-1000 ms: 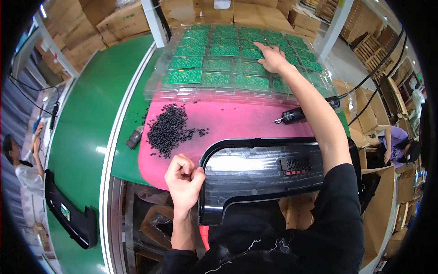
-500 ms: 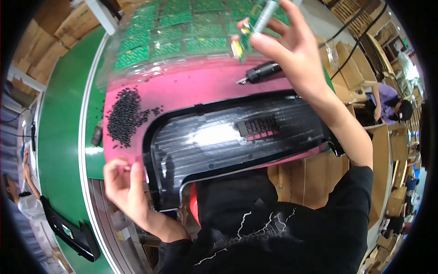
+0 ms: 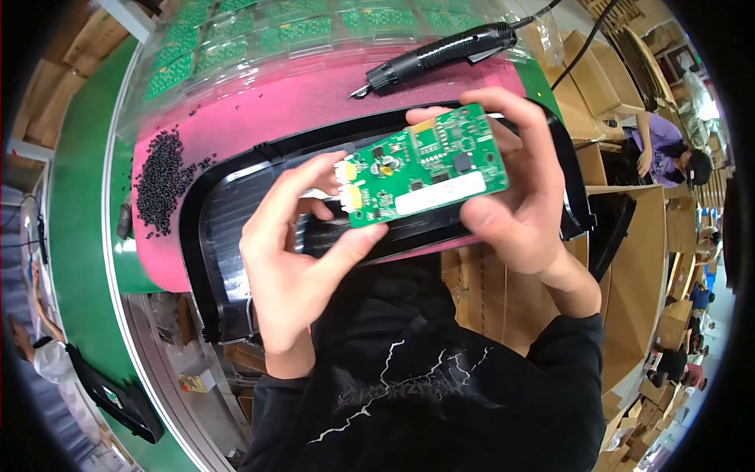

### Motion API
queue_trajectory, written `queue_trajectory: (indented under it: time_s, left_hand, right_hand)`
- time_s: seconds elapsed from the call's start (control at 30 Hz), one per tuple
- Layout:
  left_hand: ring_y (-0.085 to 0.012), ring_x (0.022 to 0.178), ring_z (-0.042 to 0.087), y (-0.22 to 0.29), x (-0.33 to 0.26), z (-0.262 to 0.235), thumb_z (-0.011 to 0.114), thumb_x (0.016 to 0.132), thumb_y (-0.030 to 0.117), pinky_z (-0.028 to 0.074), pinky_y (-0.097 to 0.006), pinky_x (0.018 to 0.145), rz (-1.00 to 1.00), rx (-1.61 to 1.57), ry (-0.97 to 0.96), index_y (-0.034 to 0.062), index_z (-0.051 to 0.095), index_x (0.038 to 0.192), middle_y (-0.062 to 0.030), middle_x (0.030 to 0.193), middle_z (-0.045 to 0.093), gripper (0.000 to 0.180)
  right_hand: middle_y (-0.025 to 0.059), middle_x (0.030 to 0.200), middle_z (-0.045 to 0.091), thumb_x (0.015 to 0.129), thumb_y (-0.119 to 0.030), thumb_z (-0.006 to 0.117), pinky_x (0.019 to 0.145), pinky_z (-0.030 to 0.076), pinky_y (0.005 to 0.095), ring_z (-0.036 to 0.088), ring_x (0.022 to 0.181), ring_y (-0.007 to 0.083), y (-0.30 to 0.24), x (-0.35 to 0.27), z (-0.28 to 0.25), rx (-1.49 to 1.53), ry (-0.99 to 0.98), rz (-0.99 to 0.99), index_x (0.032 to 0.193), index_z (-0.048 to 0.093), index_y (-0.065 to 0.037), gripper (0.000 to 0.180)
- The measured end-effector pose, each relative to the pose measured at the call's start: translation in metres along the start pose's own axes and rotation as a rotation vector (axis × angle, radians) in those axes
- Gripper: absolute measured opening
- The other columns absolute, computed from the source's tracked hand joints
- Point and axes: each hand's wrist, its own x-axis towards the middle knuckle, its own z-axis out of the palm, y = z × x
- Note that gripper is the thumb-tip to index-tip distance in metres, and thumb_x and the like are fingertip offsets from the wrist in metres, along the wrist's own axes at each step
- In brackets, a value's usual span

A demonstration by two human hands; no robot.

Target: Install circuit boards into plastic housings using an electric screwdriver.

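Both hands hold a green circuit board (image 3: 429,165) up in front of me, above a black plastic housing (image 3: 236,204). My right hand (image 3: 515,189) grips its right end, thumb underneath and fingers over the top edge. My left hand (image 3: 295,259) pinches the left end by the white connectors. The board carries small chips and a white strip along its lower edge. The housing lies on a pink mat (image 3: 259,110).
A heap of small black screws (image 3: 157,181) lies on the mat's left. A black electric screwdriver (image 3: 440,51) rests at the mat's far edge. Clear trays of green boards (image 3: 259,31) sit beyond. A green conveyor (image 3: 71,197) runs left. Cardboard boxes (image 3: 629,259) and other people are right.
My right hand has brought the green board from the far trays down over the black housing. My left hand rose from the housing's near-left edge and took hold of the board's left end.
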Motion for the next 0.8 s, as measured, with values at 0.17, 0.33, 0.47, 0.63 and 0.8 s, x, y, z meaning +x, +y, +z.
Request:
queue_trajectory:
  time_s: [0.17,0.33,0.47,0.63,0.8]
  left_hand:
    - [-0.0249,0.096,0.062,-0.015,0.008,-0.009,0.087,0.062,0.010,0.048,-0.035,0.082,0.047,0.395,-0.126,0.0032,0.065,0.115,-0.0110,0.104,0.066,0.058]
    - [-0.0308,0.110,0.055,-0.029,0.007,-0.006,0.085,0.065,0.013,0.043,-0.040,0.095,0.122,0.687,-0.227,0.0049,0.062,0.114,-0.0111,0.115,0.061,0.054]
    - [-0.0314,0.114,0.052,-0.029,0.007,0.000,0.084,0.068,0.013,0.041,-0.041,0.097,0.062,0.760,-0.216,0.0040,0.061,0.116,-0.0110,0.119,0.058,0.054]
    - [-0.0318,0.114,0.052,-0.026,0.006,0.002,0.083,0.070,0.014,0.040,-0.041,0.097,0.046,0.818,-0.224,0.0026,0.060,0.118,-0.0113,0.121,0.057,0.054]
    - [-0.0319,0.115,0.051,-0.027,0.006,0.001,0.083,0.071,0.015,0.040,-0.041,0.097,0.037,0.826,-0.232,0.0024,0.060,0.119,-0.0116,0.122,0.055,0.055]
  right_hand:
    - [0.0132,0.124,0.059,0.078,-0.016,0.079,0.104,0.044,0.0406,0.058,0.118,0.0269,0.021,-0.012,-0.035,-0.396,-0.080,0.060,0.125,0.055,-0.002,0.055]
    - [0.0135,0.130,0.055,0.074,-0.020,0.082,0.105,0.040,0.0412,0.048,0.124,0.0332,0.035,-0.016,-0.043,-0.796,-0.228,0.103,0.118,0.060,-0.004,0.051]
    - [0.0128,0.131,0.054,0.076,-0.020,0.080,0.106,0.039,0.0412,0.046,0.126,0.0334,0.037,-0.013,-0.041,-0.799,-0.207,0.164,0.119,0.061,-0.004,0.050]
    - [0.0127,0.131,0.053,0.078,-0.019,0.079,0.107,0.039,0.0415,0.046,0.126,0.0338,0.036,-0.014,-0.037,-0.868,-0.199,0.159,0.123,0.062,-0.003,0.050]
    - [0.0113,0.132,0.055,0.073,-0.016,0.080,0.105,0.041,0.0413,0.049,0.124,0.0326,0.039,-0.016,-0.036,-0.892,-0.174,0.159,0.122,0.063,-0.005,0.053]
